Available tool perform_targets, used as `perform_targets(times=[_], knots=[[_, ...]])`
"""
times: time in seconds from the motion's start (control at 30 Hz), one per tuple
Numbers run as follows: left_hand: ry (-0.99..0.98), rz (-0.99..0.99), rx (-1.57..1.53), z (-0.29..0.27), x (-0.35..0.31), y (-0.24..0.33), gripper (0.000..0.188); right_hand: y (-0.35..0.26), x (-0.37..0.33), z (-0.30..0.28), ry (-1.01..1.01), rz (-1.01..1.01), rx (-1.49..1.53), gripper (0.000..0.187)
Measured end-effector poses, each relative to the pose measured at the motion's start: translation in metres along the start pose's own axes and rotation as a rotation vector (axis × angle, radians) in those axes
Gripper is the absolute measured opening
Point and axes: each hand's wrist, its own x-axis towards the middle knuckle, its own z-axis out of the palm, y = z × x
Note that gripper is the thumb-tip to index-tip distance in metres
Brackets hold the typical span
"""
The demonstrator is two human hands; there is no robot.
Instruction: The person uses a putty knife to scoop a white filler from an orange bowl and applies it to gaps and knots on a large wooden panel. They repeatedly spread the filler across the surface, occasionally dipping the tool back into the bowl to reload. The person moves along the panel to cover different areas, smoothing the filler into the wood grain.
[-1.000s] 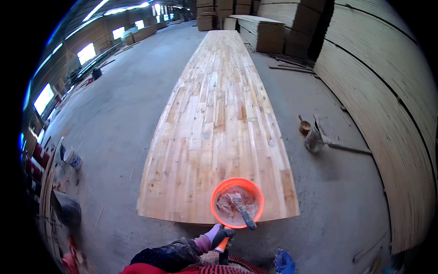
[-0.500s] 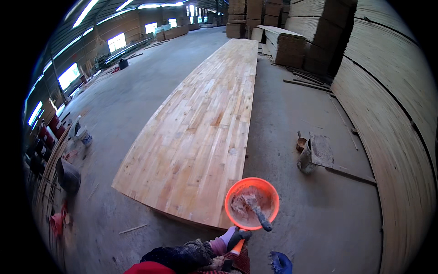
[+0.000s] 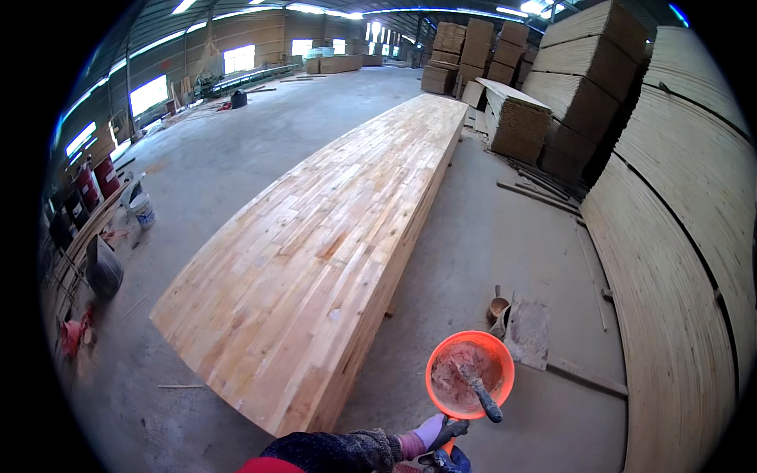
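My left hand [image 3: 438, 431], in a purple and dark-palmed glove, is closed round the handle of an orange plastic ladle [image 3: 430, 374]. Pinkish-brown paste [image 3: 451, 385] coats the inside of its bowl. A dark-handled tool like a putty knife [image 3: 486, 400] leans in it, its lower end in the paste and its handle over the rim. Beside the ladle's handle, at the lower edge, is my blue-gloved right hand [image 3: 454, 460]; its fingers are partly hidden. To the left lies a long, thick stack of jointed wood panels [image 3: 315, 248], apart from both hands.
On the floor ahead right are a small brown pan [image 3: 497, 307], a bucket partly hidden by the ladle, and a flat stained board [image 3: 527, 331]. Tall plywood stacks [image 3: 670, 260] line the right side. Buckets [image 3: 143, 211] and drums [image 3: 106, 175] stand far left.
The ladle has moved right, off the panel stack's corner and over the floor. My right hand has come left to the ladle's handle. The view has turned, showing the stack's side.
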Motion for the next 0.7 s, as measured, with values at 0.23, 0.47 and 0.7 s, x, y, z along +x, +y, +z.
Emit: perform_targets(times=[0.23,0.47,0.7], knots=[[0.117,-0.035,0.116,0.035,0.143,0.016,0.043,-0.049,0.062,-0.151,0.014,0.142,0.25,0.016],[0.488,-0.167,-0.508,0.014,0.224,-0.091,0.032,-0.007,0.228,-0.39,-0.252,0.446,0.895,0.023],[1.259,-0.464,-0.403,0.04,0.073,-0.116,0.017,0.023,0.377,-0.547,0.066,0.497,0.698,0.018]])
